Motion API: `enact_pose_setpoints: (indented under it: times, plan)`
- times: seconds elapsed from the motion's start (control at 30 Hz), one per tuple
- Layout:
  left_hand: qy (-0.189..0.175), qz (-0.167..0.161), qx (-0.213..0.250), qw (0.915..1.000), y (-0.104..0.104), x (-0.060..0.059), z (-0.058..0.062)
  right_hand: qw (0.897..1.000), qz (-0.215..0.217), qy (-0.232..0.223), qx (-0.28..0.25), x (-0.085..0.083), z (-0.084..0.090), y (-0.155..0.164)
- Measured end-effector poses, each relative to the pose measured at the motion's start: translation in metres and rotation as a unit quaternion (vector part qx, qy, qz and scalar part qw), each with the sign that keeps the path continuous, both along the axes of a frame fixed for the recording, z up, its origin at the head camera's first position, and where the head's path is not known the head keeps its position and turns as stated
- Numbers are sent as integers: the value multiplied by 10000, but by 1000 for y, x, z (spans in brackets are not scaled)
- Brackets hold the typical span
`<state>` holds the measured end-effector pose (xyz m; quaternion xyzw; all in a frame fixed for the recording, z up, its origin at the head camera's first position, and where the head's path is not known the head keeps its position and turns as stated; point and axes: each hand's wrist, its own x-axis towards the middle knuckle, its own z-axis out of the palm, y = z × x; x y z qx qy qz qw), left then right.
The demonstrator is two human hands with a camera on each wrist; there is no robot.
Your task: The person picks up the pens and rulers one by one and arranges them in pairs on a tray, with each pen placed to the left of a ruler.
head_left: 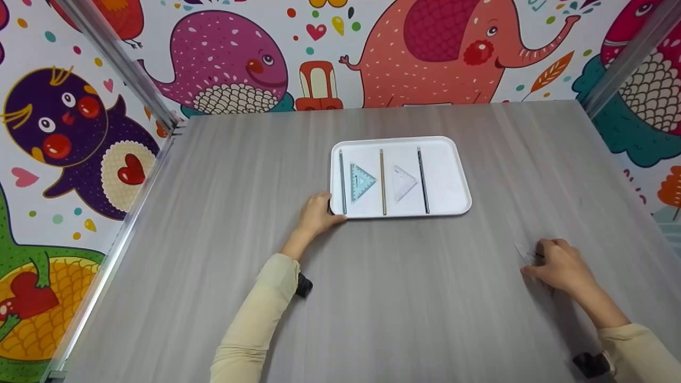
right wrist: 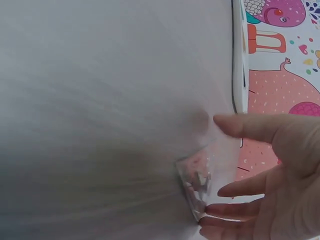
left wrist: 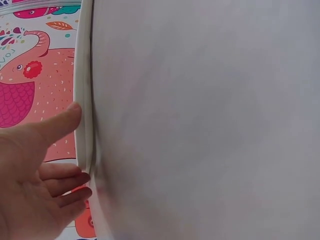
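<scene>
My left hand (head_left: 317, 215) holds the near left corner of a white tray (head_left: 447, 181), thumb on the front rim and fingers along the left side. Inside the tray, a blue-tinted set square (head_left: 355, 183) lies between a grey-blue pencil (head_left: 342, 181) and a gold-brown pencil (head_left: 383, 181). A clear set square (head_left: 403, 186) lies between that one and a dark pencil (head_left: 423, 181). Far to the right, my right hand (head_left: 565, 268) is low over the table at a transparent plastic piece (right wrist: 196, 175). Its thumb and fingers are spread, fingertips right at the piece's edge.
The tray's right-hand section is bare white. Grey wood-grain table (head_left: 425, 298) surrounds the tray and both hands. Metal posts (head_left: 119, 58) and cartoon-printed panels (head_left: 319, 53) stand along the back and sides.
</scene>
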<state>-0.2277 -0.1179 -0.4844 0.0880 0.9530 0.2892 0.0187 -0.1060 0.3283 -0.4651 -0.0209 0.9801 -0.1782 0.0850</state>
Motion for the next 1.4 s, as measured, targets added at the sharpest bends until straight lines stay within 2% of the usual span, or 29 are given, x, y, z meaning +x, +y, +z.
enact_pose_setpoints:
  times: [0.2,0.4,0.7,0.97,1.13,1.23,1.3,1.4]
  plan:
    - [100,-20,58,9999,0,1,1,9988,-95,425,-211,5,-5,0]
    - [182,-55,159,9997,0,1,-1,9965,-182,498,-653,9,-9,1]
    - [150,-33,212,9997,-1,1,-2,9947,27,734,-715,17,-12,14]
    - [103,-12,220,9997,0,0,-2,9931,-222,172,-1136,13,-15,20]
    - [111,-77,213,9997,0,-1,-2,9838,-437,-18,-1741,13,-16,15]
    - [92,-59,201,9997,0,-1,-1,9738,-479,-379,-2189,14,-14,15]
    - [68,-64,197,9998,0,-1,-1,9641,-461,-704,-2520,14,-12,16]
    - [46,-79,188,9998,0,-1,-1,9388,-328,-1268,-3185,14,-11,21]
